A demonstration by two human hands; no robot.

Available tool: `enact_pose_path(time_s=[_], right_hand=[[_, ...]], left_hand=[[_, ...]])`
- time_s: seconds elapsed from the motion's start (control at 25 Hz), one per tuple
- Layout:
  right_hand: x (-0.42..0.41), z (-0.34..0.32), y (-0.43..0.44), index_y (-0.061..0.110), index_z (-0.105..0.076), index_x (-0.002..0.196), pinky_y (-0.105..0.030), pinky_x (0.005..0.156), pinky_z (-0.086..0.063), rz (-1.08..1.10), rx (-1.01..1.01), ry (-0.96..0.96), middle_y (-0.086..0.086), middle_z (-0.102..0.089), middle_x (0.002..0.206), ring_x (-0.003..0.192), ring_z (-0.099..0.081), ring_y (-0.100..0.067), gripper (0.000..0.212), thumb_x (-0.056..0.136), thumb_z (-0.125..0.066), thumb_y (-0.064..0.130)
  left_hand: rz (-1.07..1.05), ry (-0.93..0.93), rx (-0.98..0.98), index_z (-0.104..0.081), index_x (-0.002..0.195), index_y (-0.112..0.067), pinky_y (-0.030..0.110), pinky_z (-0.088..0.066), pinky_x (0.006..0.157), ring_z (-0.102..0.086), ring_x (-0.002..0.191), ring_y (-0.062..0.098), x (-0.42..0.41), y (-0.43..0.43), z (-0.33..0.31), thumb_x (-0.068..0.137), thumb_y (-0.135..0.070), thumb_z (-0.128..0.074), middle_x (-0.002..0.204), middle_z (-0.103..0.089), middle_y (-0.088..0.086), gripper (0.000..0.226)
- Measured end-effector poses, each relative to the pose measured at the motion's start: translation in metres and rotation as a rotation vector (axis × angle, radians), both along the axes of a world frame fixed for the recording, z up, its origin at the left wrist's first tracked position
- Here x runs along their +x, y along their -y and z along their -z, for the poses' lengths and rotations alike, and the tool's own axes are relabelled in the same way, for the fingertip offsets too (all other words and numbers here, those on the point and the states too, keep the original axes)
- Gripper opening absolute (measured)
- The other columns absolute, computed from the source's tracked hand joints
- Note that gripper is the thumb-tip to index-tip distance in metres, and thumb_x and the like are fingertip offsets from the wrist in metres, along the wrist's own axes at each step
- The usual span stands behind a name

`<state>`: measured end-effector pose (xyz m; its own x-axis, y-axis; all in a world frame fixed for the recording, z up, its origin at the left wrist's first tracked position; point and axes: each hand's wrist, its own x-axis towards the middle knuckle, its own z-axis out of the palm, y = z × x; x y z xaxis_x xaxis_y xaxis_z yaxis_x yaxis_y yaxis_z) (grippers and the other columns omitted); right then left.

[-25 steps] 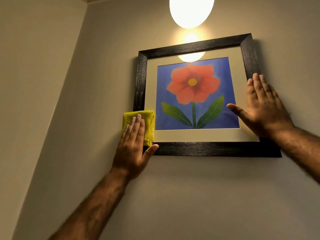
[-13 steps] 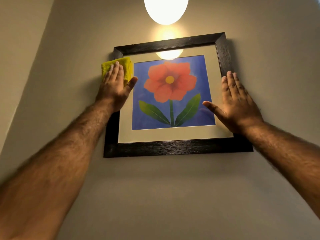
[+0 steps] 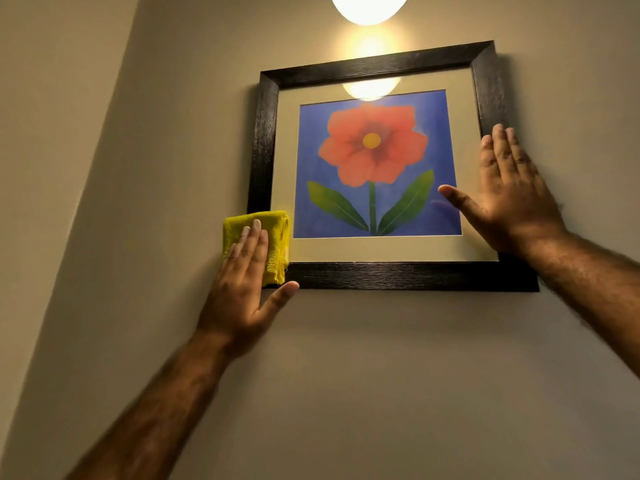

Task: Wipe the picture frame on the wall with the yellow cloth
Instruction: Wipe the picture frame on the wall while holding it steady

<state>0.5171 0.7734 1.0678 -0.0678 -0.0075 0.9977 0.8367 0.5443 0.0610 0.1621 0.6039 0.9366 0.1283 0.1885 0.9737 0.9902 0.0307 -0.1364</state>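
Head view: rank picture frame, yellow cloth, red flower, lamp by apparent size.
1. Picture frame, by far the largest.
2. Red flower.
3. Yellow cloth, partly covered by the left hand, so its full extent is unsure.
Lamp unranked: cut off by the top edge of the view.
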Motion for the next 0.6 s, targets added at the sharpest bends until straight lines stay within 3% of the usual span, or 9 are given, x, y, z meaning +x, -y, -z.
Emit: enact_pose_path(time_s=[0.12,0.24,0.44,0.6], right_hand=[[0.001,0.0,0.0,0.002,-0.008,0.162,-0.041,0.129,-0.006,-0.014,-0.001,-0.003,-0.014,0.0,0.172,0.16,0.001,-0.024,0.113,0.086,-0.018,0.085],[0.001,0.001,-0.001,0.003,-0.008,0.162,-0.041,0.129,-0.007,-0.011,0.012,-0.006,-0.014,0.0,0.172,0.16,0.0,-0.024,0.112,0.086,-0.018,0.085],[0.0,0.001,-0.003,0.002,-0.009,0.162,-0.041,0.129,-0.007,-0.002,0.034,-0.014,-0.014,-0.001,0.172,0.16,0.0,-0.024,0.113,0.086,-0.016,0.085],[0.0,0.0,-0.002,0.002,-0.008,0.162,-0.041,0.129,-0.007,0.007,0.031,-0.008,-0.014,0.0,0.172,0.16,0.001,-0.024,0.112,0.086,-0.016,0.085]], left_hand=[[-0.009,-0.005,0.003,-0.013,0.16,-0.008,0.038,-0.007,0.129,-0.001,0.158,0.016,0.002,0.001,-0.03,0.089,-0.08,-0.018,0.171,-0.005,0.005,0.101],[-0.002,0.04,-0.003,-0.011,0.16,-0.008,0.035,-0.003,0.128,-0.001,0.158,0.018,0.001,0.0,-0.103,0.085,-0.084,-0.014,0.171,-0.004,0.007,0.107],[0.136,0.202,-0.045,-0.012,0.16,-0.01,0.035,0.001,0.128,-0.002,0.158,0.019,0.005,-0.001,-0.226,0.097,-0.066,-0.022,0.171,-0.003,0.006,0.085],[0.139,0.199,-0.058,-0.009,0.161,-0.013,0.033,0.003,0.127,0.001,0.157,0.017,0.007,0.001,-0.229,0.088,-0.08,-0.014,0.171,-0.001,0.003,0.099]])
